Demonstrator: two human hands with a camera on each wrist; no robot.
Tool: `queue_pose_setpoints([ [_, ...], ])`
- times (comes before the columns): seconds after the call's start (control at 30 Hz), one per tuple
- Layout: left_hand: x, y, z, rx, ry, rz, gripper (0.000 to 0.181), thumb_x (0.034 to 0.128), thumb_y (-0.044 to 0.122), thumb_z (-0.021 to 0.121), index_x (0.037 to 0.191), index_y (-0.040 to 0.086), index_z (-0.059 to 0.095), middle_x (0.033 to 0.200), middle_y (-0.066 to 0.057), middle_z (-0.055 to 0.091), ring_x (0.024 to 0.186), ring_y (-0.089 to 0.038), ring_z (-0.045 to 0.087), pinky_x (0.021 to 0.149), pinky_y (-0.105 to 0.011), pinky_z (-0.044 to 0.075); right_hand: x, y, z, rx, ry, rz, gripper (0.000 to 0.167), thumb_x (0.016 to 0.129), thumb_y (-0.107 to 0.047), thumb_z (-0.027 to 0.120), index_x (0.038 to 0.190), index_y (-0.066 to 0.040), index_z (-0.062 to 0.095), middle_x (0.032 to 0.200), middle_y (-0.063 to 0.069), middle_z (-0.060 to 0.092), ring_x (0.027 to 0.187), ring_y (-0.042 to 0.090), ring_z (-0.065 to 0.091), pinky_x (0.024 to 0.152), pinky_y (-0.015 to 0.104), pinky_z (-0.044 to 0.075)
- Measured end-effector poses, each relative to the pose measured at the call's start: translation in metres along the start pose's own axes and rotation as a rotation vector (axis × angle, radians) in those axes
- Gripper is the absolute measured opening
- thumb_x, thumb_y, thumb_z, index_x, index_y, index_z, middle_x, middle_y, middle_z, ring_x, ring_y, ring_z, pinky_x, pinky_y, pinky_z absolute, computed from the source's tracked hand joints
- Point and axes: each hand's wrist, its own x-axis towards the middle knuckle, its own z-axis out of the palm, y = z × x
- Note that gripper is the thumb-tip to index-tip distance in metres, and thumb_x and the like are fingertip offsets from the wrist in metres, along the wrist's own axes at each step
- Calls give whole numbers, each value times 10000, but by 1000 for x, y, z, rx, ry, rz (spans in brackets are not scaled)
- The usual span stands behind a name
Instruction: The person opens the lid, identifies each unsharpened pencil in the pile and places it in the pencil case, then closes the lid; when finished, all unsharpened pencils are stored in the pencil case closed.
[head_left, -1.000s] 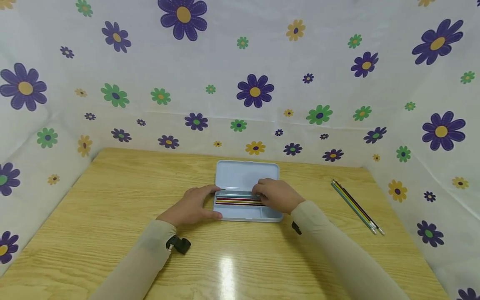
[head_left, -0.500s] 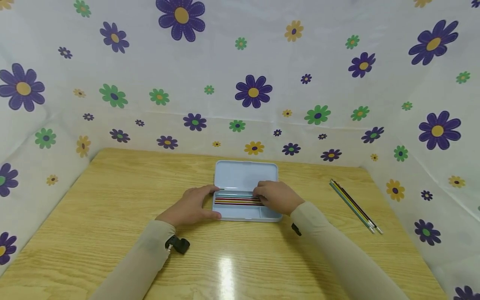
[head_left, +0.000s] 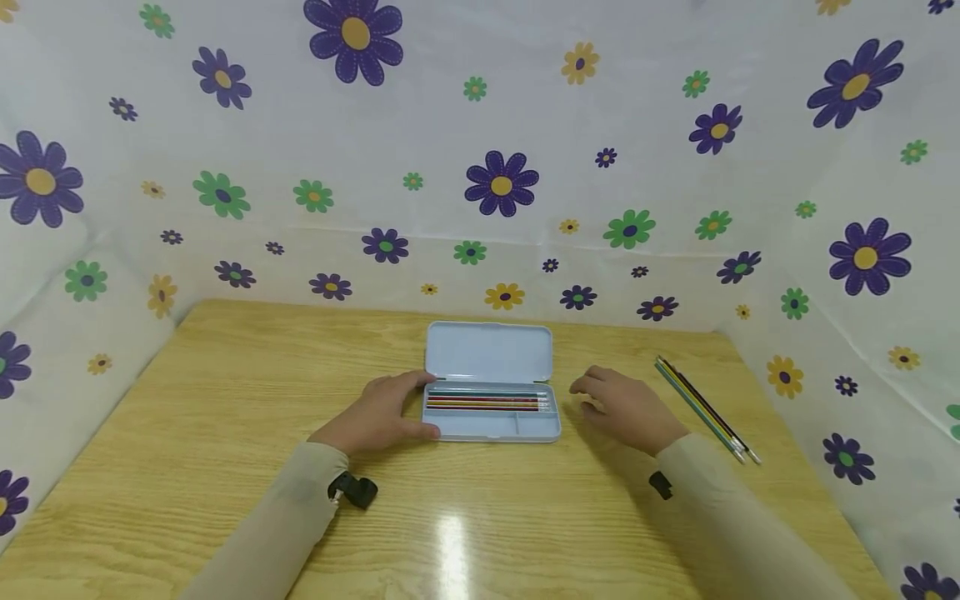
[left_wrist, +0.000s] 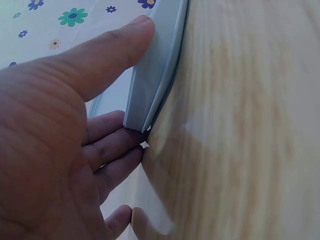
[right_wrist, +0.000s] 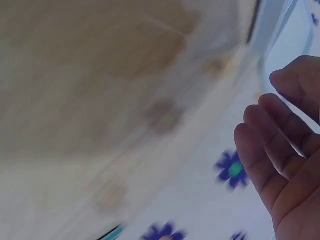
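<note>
A light blue pencil case [head_left: 491, 427] lies on the table with its lid [head_left: 489, 352] raised at the back. Several pencils [head_left: 483, 402] lie side by side in its long rear compartment, white ends to the right. At the case's left end my left hand [head_left: 378, 414] holds it, thumb at the front corner and fingers toward the hinge. The left wrist view shows the thumb [left_wrist: 117, 52] against the case wall. To the right of the case, apart from it, my right hand [head_left: 626, 410] hovers with loosely bent fingers and holds nothing.
A few more pencils [head_left: 701, 406] lie slanted together on the right part of the wooden table [head_left: 285, 358]. A white cloth [head_left: 420, 125] printed with flowers rises behind the table and along both sides.
My right hand has left the pencils in the case and moved right, toward the loose pencils. The white pencil ends now show. My left hand stays at the case.
</note>
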Motion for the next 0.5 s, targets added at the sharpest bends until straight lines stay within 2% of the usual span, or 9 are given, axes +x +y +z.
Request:
queue_pose_setpoints([
  [0.17,0,-1,0,5,2,-7,892,821,542,838,1544,175,466,1593,-74,462,1472,-400,369,1217,-612,248,-44,35,-4,11,-11,105,228,938,-92,736,1164,-72,713,1110,53,670,893,178,674,708,350,587],
  [0.33,0,-1,1,7,6,-12,898,818,545,839,1545,172,466,1595,-77,458,1481,-397,361,1217,-618,248,-84,65,-10,4,-17,217,278,940,-92,729,1204,-19,684,1114,124,667,964,306,676,735,461,604],
  [0.5,1,-1,1,2,4,-14,904,815,556,838,1546,177,465,1596,-72,457,1485,-396,353,1217,-618,250,-115,88,-12,22,2,297,316,904,-77,763,1191,25,676,988,108,656,851,267,645,689,466,573],
])
